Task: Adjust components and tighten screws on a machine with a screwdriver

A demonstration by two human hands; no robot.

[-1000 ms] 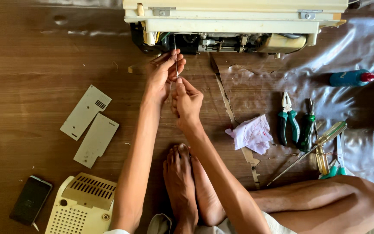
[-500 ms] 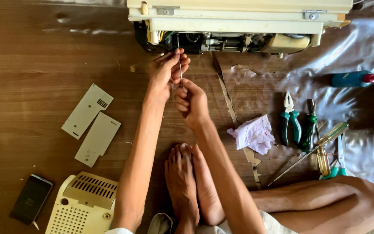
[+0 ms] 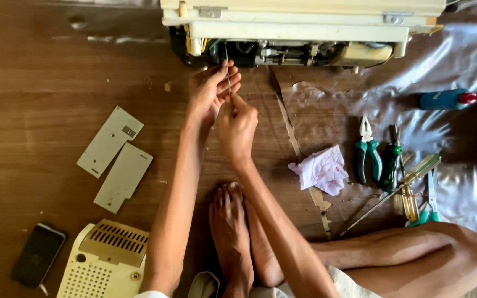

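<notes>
A cream machine (image 3: 304, 25) lies opened at the far edge of the brown floor, its inner metal parts and wires showing. A thin metal rod (image 3: 228, 72) runs from those parts down toward me. My left hand (image 3: 211, 88) pinches the rod's upper stretch just under the machine. My right hand (image 3: 237, 128) is closed around the rod's lower end, directly below the left hand. Both forearms reach forward over my crossed feet (image 3: 235, 237).
Two pale flat plates (image 3: 118, 157) lie at left, with a vented cream cover (image 3: 106, 262) and a dark phone (image 3: 38, 255) nearer me. A crumpled cloth (image 3: 321, 168), green-handled pliers (image 3: 368, 149), screwdrivers (image 3: 398, 185) and a blue bottle (image 3: 448, 99) sit on plastic sheeting at right.
Both hands have shifted slightly upward toward the machine along the rod. The view has tilted a little, with the machine nearer the top edge.
</notes>
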